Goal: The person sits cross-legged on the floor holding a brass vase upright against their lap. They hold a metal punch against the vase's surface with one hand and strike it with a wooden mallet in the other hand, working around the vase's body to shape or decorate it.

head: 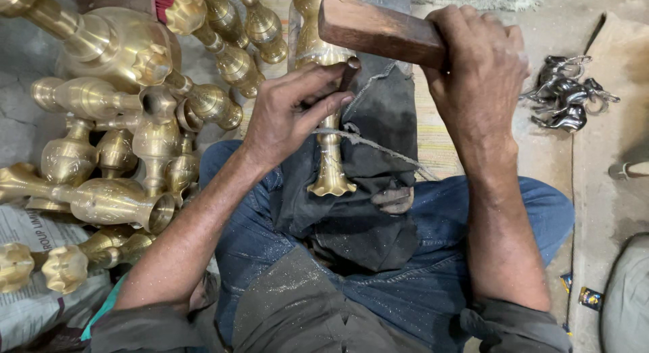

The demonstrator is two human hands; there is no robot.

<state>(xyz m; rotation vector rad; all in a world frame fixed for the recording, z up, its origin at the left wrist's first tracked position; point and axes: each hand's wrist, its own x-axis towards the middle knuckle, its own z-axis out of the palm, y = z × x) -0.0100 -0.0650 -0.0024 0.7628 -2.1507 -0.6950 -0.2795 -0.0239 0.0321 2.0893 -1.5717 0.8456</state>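
Fingers (318, 99) of the left hand (287, 116) pinched shut around a short dark punch (349, 72), tip pressed against the neck of a brass vase (329, 133). Right hand (473, 62) wrapped tight about a wooden mallet (378, 30), its block poised just above the punch head. Vase lying lengthwise between the knees on a dark cloth (378, 184), flared mouth toward the body, bound down by a thin cord (378, 145) across the stem.

Judging by position, mid-stroke on the neck band; impossible to tell how much of the pattern is cut, since hand and cloth hide most of the surface. Beside the left arm, a heap of like brass vases (128, 123), some with visible engraving, so likely much of the batch handled already.

Little room on the left: heap crowding close to the left forearm and touching the thigh. More open on the right: bare floor (547, 157), with a cluster of small silvery pieces (564, 96) well apart from the mallet's swing. Ahead, more vases near the far end of the work.
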